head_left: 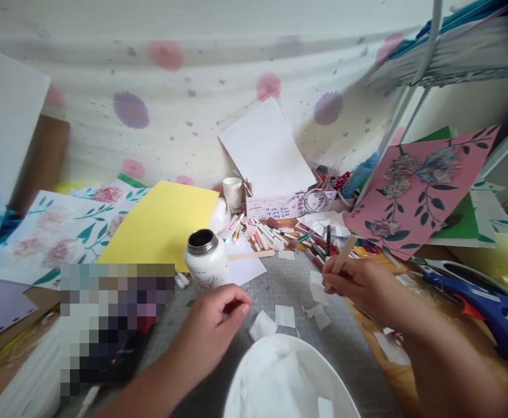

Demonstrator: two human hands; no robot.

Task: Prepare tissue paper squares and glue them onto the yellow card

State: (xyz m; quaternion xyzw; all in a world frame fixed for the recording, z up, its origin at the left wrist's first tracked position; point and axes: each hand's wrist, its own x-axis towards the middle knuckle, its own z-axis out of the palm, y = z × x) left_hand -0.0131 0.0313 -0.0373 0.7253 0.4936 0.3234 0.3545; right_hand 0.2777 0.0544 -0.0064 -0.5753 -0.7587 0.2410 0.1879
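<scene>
My right hand (345, 277) pinches a flat wooden craft stick (345, 253), tilted upward, above the right side of a grey cutting mat (358, 348). Curled in front of a white open-mouthed bottle (208, 267) is my left hand (221, 319), thumb and forefinger close together; anything between them is too small to make out. A white bowl (231, 386) with white tissue-like material (275, 371) inside stands nearest me. Small white paper squares (285, 316) lie between the bowl and my hands. A second craft stick (256, 254) rests beside the bottle.
Many markers (262, 235) lie scattered at the back, near stacked paper cups (233, 194). A yellow sheet (162, 226) and flower pictures (40, 238) stand left. At right are a pink flower picture (423, 191) and a blue glue gun (475, 302). A blurred-out patch (114, 325) covers the left.
</scene>
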